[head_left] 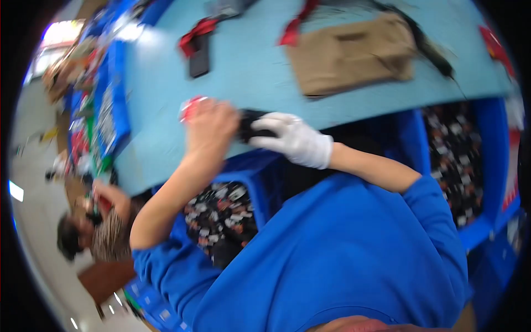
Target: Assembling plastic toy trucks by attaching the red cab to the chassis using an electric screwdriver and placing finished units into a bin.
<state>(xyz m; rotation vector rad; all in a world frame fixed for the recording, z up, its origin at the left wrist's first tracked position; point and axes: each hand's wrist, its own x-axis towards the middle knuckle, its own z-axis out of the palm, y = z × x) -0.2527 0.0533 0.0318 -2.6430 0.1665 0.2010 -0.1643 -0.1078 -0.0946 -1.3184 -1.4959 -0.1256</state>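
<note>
Both of my hands meet over the near edge of the light blue table [155, 138]. My bare left hand [213, 124] is closed, blurred by motion. A red and white piece [193, 107] sticks out past its fingers. On my right hand [293, 138] is a white glove, its thumb and fingers pinching a black object [251, 124] between the two hands. The black object's kind is too blurred to tell. Whether it joins the red piece cannot be seen. Farther off on the table lies a dark rectangular block [199, 58] with a red strip [196, 36] at its far end.
Below the table edge stand blue bins [423, 149] of small dark and orange pieces [218, 213]. A brown folded piece [354, 55] and a long dark tool [434, 55] lie at the far right. Another person [105, 227] is at the left, near blue trays [113, 94].
</note>
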